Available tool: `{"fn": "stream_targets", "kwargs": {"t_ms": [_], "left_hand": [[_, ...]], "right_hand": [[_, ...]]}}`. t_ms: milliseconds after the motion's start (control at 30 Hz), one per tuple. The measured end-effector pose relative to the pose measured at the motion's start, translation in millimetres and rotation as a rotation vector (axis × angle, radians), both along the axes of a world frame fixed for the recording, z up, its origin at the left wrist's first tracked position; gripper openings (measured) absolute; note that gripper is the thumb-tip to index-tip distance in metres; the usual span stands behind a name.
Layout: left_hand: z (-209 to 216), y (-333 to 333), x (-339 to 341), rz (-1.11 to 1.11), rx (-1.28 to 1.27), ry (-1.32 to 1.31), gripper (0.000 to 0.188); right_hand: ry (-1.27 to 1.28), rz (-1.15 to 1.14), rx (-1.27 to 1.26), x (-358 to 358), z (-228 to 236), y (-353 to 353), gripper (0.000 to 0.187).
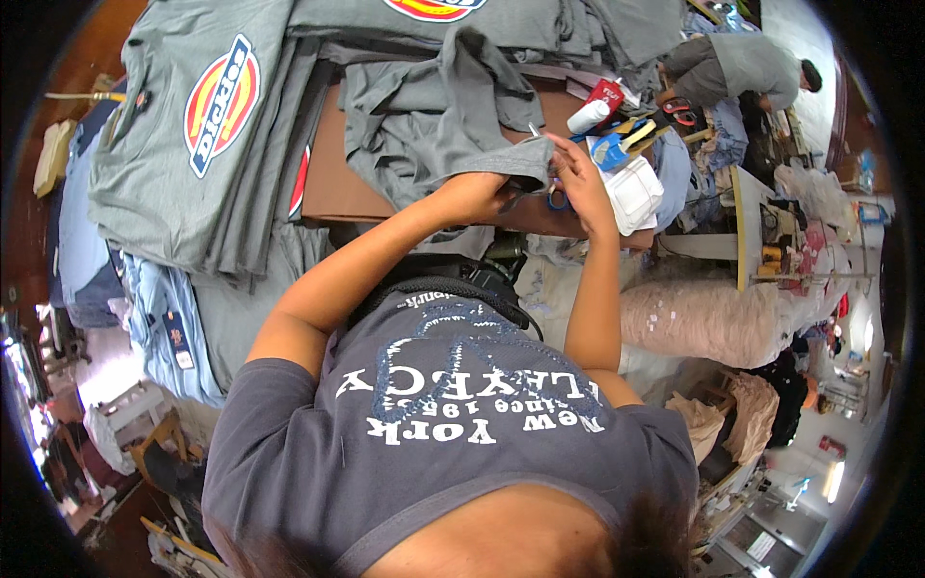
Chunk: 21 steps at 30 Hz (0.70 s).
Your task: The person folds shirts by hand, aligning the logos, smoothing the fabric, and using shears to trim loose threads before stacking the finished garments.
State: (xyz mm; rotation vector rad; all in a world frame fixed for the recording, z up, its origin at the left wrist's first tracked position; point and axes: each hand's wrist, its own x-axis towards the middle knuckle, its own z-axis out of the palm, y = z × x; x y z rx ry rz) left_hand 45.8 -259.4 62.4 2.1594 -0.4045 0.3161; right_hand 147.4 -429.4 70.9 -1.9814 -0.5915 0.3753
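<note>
A grey garment [438, 106] lies bunched on the brown table top [337, 178] in front of me. My left hand [480, 197] is closed on its near edge, fingers partly hidden in a raised fold. Just right of that fold, my right hand [581, 183] has its fingers bent close to the cloth. A blue finger loop of small scissors [556, 200] shows by its palm, and a metal tip sticks up beyond the fold. The hand and the cloth hide the rest of the scissors.
Stacked grey shirts [207, 144] with printed badges stand on the left. Right of my hands are a white container [633, 196], a white-and-red bottle [590, 116], a blue tool [609, 151] and red-handled scissors [680, 113]. Another person [747, 72] bends over at the far right.
</note>
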Motion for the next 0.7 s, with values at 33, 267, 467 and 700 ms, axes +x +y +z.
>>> {"fn": "stream_targets", "kwargs": {"t_ms": [33, 267, 467, 700], "left_hand": [[1, -1, 1, 0.009, 0.003, 0.004, 0.042], [-14, 18, -7, 0.126, -0.051, 0.348, 0.051], [-118, 83, -1, 0.532, -1.165, 0.228, 0.052], [-6, 48, 2, 0.660, 0.243, 0.255, 0.050]], "right_hand": [[0.111, 0.043, 0.177, -21, 25, 14, 0.035], [0.098, -0.044, 0.564, -24, 78, -12, 0.022], [-0.311, -0.461, 0.344, -5, 49, -66, 0.013], [0.001, 0.471, 0.144, -103, 49, 63, 0.033]]}}
